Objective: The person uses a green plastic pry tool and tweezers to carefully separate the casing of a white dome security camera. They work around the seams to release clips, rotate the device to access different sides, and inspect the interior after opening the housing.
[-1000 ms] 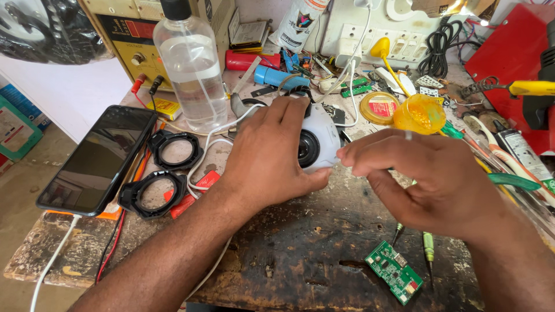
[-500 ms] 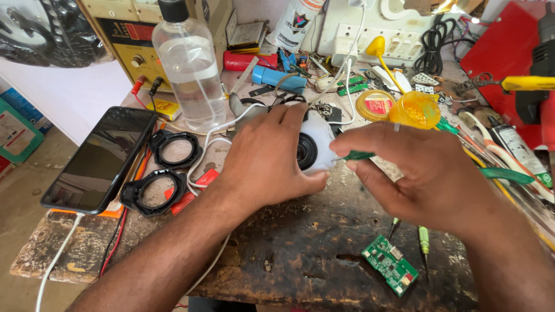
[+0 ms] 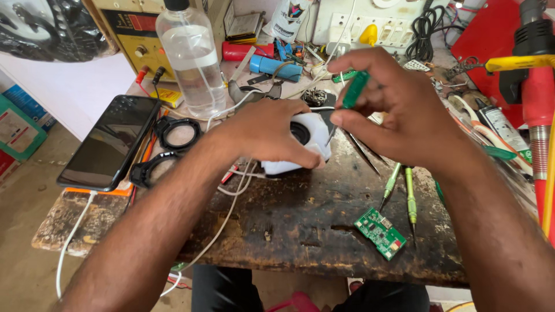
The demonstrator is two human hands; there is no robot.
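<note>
My left hand (image 3: pixel 263 130) lies over a small white camera housing (image 3: pixel 309 138) on the dark wooden bench (image 3: pixel 306 225) and grips it. The black round lens opening (image 3: pixel 299 133) shows between my fingers. My right hand (image 3: pixel 399 110) pinches a green-handled screwdriver (image 3: pixel 354 89) upright, its thin metal tip touching the housing's right side. A green circuit board (image 3: pixel 380 233) lies on the bench in front of my right wrist.
Two green screwdrivers (image 3: pixel 402 190) lie by the board. A black phone (image 3: pixel 110 141) and two black rings (image 3: pixel 173 133) sit at left, a clear bottle (image 3: pixel 191 58) behind. White cables (image 3: pixel 231 196) trail off the front edge. Tools, a yellow box and a red heat gun (image 3: pixel 537 92) crowd the back and right.
My right hand has lifted from the bench with the green screwdriver and set its tip against the white housing. The left hand has stayed on the housing.
</note>
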